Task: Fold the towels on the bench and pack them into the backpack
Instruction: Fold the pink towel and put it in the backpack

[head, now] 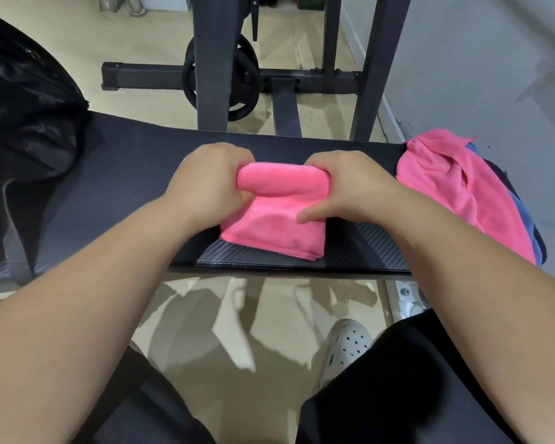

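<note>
At the bench [125, 174] centre, the pink towel [276, 219] is grasped by the left hand [205, 184] at nine o'clock and the right hand [350, 187] at three; edges should be aligned evenly before pressing flat.

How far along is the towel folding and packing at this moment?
Early to midway. In hand: the left hand and right hand are both gripping a pink towel on the bench, already folded small, turning its far edge over. Left: the unfolded pink towel heaped over a blue one at the bench's right end. The black backpack sits at left; no towel visibly packed.
</note>
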A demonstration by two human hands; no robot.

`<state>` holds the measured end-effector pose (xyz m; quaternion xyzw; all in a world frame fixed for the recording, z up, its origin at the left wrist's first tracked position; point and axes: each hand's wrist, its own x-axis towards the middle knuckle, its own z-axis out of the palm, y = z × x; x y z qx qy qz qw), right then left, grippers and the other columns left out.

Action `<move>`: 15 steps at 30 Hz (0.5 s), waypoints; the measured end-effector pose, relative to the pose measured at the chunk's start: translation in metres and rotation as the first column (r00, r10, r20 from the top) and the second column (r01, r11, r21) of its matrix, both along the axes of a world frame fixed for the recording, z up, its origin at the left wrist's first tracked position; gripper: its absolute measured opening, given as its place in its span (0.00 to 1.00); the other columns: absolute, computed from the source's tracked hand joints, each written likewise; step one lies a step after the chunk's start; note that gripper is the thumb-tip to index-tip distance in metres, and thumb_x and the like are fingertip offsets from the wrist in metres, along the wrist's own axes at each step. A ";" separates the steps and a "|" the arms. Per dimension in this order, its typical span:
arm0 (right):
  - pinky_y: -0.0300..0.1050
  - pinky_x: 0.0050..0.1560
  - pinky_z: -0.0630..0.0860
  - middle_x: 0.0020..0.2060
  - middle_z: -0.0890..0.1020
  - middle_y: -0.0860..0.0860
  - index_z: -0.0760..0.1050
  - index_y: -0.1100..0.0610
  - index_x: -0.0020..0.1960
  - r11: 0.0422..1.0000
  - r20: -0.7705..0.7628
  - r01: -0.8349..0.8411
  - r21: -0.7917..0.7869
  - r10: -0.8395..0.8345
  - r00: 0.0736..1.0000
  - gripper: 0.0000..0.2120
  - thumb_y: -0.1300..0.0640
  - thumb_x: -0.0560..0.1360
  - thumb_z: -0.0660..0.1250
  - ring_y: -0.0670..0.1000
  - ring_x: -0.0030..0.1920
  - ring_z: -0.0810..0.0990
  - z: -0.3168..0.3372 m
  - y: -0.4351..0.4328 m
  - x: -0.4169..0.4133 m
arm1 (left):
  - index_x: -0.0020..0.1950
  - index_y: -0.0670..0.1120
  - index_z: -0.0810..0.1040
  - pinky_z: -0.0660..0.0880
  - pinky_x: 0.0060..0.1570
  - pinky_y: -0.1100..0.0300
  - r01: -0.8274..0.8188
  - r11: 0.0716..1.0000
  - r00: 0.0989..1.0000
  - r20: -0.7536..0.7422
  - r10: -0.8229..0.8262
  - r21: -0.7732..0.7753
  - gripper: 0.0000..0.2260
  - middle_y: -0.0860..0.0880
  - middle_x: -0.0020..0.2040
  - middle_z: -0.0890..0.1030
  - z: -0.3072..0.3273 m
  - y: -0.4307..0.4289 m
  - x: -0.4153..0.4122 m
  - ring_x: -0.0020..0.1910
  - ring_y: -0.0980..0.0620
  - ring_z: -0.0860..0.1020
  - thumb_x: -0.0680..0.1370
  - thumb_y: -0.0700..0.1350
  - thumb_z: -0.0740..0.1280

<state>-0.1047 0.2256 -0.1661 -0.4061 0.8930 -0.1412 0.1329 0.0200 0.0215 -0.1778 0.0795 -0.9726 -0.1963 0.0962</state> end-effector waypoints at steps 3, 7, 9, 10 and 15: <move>0.52 0.51 0.77 0.49 0.82 0.42 0.76 0.43 0.59 0.999 0.036 -0.013 -0.042 0.015 0.999 0.33 0.37 0.56 0.80 0.50 0.51 0.79 0.001 0.005 0.000 | 0.44 0.47 0.80 0.75 0.44 0.46 -0.040 0.996 0.995 -0.091 0.032 -0.081 0.05 0.49 0.41 0.78 -0.006 -0.003 0.002 0.45 0.43 0.76 0.70 0.44 0.70; 0.49 0.44 0.72 0.46 0.79 0.46 0.74 0.47 0.53 0.999 -0.135 -0.007 -0.041 0.002 0.991 0.21 0.48 0.64 0.78 0.54 0.48 0.77 -0.001 -0.002 0.005 | 0.46 0.46 0.80 0.74 0.45 0.46 -0.020 0.988 0.998 -0.064 0.011 -0.152 0.07 0.48 0.44 0.79 -0.007 -0.006 0.010 0.46 0.41 0.76 0.70 0.46 0.68; 0.49 0.41 0.69 0.45 0.76 0.48 0.69 0.49 0.48 0.998 -0.218 -0.028 -0.049 0.017 0.976 0.16 0.52 0.67 0.74 0.55 0.45 0.75 -0.002 -0.009 0.011 | 0.54 0.48 0.81 0.75 0.52 0.45 0.013 0.986 1.000 -0.026 -0.017 -0.164 0.17 0.48 0.52 0.82 -0.002 -0.007 0.014 0.52 0.41 0.78 0.69 0.54 0.67; 0.49 0.40 0.67 0.45 0.74 0.48 0.68 0.49 0.46 0.998 -0.236 -0.044 -0.049 0.031 0.971 0.15 0.54 0.69 0.73 0.55 0.44 0.74 -0.003 -0.012 0.014 | 0.61 0.48 0.80 0.74 0.57 0.44 0.035 0.987 0.999 0.003 -0.034 -0.155 0.25 0.48 0.59 0.82 0.002 -0.006 0.016 0.58 0.40 0.78 0.69 0.60 0.66; 0.49 0.40 0.69 0.45 0.71 0.48 0.66 0.49 0.45 0.995 -0.177 -0.099 -0.020 0.094 0.980 0.14 0.55 0.68 0.72 0.54 0.43 0.74 -0.004 -0.010 0.015 | 0.79 0.47 0.60 0.57 0.75 0.37 0.115 0.977 0.962 0.265 -0.066 -0.177 0.48 0.46 0.80 0.63 0.011 0.021 0.038 0.78 0.45 0.61 0.68 0.77 0.52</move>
